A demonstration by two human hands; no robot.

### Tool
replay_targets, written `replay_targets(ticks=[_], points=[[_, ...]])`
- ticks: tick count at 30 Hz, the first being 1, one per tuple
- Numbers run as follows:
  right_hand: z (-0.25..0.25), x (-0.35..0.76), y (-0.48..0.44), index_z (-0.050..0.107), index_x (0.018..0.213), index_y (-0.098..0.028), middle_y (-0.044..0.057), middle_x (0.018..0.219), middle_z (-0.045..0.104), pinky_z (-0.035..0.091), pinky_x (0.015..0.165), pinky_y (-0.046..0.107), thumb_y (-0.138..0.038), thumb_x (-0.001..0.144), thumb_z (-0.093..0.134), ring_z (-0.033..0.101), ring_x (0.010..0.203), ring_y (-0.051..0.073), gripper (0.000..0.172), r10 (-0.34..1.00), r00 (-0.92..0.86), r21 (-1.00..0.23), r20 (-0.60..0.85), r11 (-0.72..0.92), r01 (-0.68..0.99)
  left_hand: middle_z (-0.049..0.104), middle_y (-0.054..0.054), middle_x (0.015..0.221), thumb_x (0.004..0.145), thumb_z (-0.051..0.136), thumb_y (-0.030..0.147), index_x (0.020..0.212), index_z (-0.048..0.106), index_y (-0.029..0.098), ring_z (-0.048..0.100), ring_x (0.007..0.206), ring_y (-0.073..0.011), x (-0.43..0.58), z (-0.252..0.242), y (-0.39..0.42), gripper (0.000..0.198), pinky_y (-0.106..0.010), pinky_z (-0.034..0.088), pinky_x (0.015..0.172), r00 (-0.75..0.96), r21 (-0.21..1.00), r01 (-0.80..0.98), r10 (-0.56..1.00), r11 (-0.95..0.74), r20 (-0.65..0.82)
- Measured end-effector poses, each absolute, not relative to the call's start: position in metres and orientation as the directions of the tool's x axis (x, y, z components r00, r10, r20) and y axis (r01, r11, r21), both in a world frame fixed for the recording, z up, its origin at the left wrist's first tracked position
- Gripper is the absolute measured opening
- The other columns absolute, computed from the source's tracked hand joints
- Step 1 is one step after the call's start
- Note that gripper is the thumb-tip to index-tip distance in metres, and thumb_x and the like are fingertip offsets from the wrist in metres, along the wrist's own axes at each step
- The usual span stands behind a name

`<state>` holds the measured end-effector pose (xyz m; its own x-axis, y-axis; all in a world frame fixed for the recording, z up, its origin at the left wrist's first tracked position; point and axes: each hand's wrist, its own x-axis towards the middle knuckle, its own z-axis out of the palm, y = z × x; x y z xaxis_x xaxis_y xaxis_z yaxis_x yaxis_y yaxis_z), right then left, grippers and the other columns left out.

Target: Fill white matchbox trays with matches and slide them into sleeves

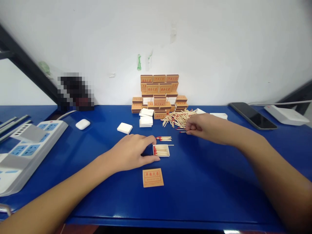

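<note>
My left hand (pixel 133 152) rests on the blue table, thumb and forefinger closed around the left side of a small white matchbox tray (pixel 161 150) filled with red-tipped matches. A few loose matches (pixel 164 138) lie just behind the tray. The brown matchbox sleeve (pixel 152 177) lies flat in front of it. My right hand (pixel 201 126) is curled at the near edge of a heap of loose matches (pixel 178 118), fingers pinched on a match or two.
A stack of brown matchboxes (pixel 159 94) stands at the wall, with white empty trays (pixel 146 118) and another tray (pixel 124 128) before it. A power strip (pixel 29 146) and earbud case (pixel 83 123) sit at left, a phone (pixel 252 115) at right.
</note>
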<state>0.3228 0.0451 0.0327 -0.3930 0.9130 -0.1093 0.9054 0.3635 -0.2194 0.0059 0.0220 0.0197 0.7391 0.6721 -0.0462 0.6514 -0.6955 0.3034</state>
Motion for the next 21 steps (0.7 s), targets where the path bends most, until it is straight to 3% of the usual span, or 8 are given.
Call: replay_targets(ticks=[11,17,21], points=[[0.023,0.315,0.043,0.061,0.085,-0.021,0.004,0.078,0.066,0.038,0.063,0.033,-0.029,0.097,0.053,0.055,0.067,0.018,0.016,0.895,-0.437,-0.228,-0.090,0.408,0.884,0.061,0.003,0.070,0.098,0.068,0.056,0.113,0.065,0.021,0.056,0.059,-0.0160,0.005,0.023,0.020,0.038,-0.029,0.031,0.054,0.736,0.314,0.654,0.675,-0.688,-0.052],[0.027,0.289,0.029,0.060,0.085,-0.022,0.003,0.079,0.067,0.039,0.064,0.032,-0.031,0.100,0.053,0.056,0.067,0.017,0.019,0.853,-0.516,-0.361,-0.077,0.459,0.812,0.060,0.003,0.070,0.097,0.068,0.055,0.112,0.066,0.021,0.057,0.058,-0.0156,0.005,0.022,0.021,0.037,-0.029,0.033,0.054,0.743,0.311,0.641,0.668,-0.701,-0.026],[0.029,0.265,0.020,0.061,0.087,-0.022,0.003,0.081,0.067,0.036,0.063,0.030,-0.027,0.100,0.054,0.055,0.069,0.017,0.016,0.848,-0.530,-0.370,0.001,0.492,0.788,0.061,0.003,0.070,0.097,0.068,0.056,0.114,0.065,0.021,0.057,0.058,-0.0160,0.006,0.020,0.022,0.039,-0.028,0.033,0.055,0.739,0.302,0.648,0.673,-0.699,-0.028]])
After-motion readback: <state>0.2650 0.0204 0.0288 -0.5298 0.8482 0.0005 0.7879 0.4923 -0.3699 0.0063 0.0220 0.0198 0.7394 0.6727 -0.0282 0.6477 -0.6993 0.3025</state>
